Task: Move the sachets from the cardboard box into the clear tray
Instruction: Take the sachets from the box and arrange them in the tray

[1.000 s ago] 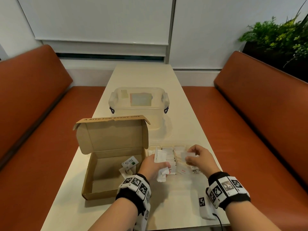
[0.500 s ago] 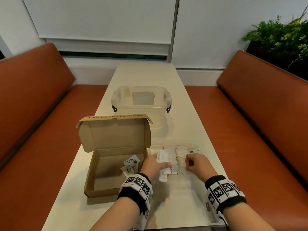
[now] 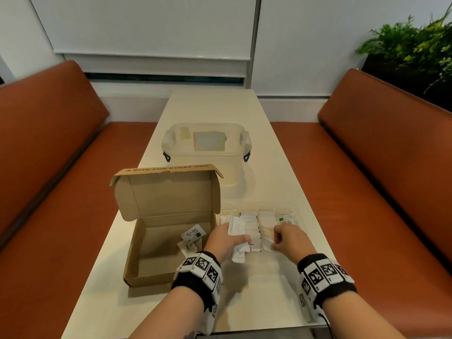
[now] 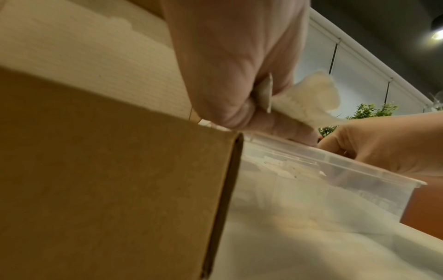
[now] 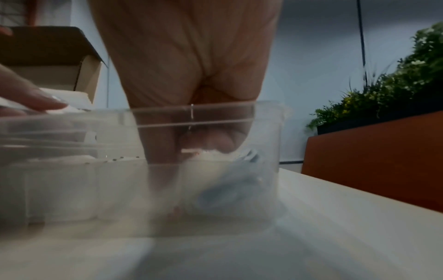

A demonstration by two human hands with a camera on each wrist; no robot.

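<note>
Head view: my left hand [image 3: 221,238] gripped a bunch of white sachets [image 3: 238,237] over the clear tray [image 3: 297,212].
Right hand [image 3: 289,238]: fingers curled down inside the tray onto a sachet; grip unclear.
Cardboard box [image 3: 156,243]: lay open beside the tray, two sachets [image 3: 192,237] inside.

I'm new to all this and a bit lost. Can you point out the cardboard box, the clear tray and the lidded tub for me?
Cardboard box [image 3: 168,196]: head view, inside of its raised lid.
Clear tray [image 4: 359,168]: left wrist view, near rim.
Lidded tub [image 3: 208,167]: head view, front wall.
</note>
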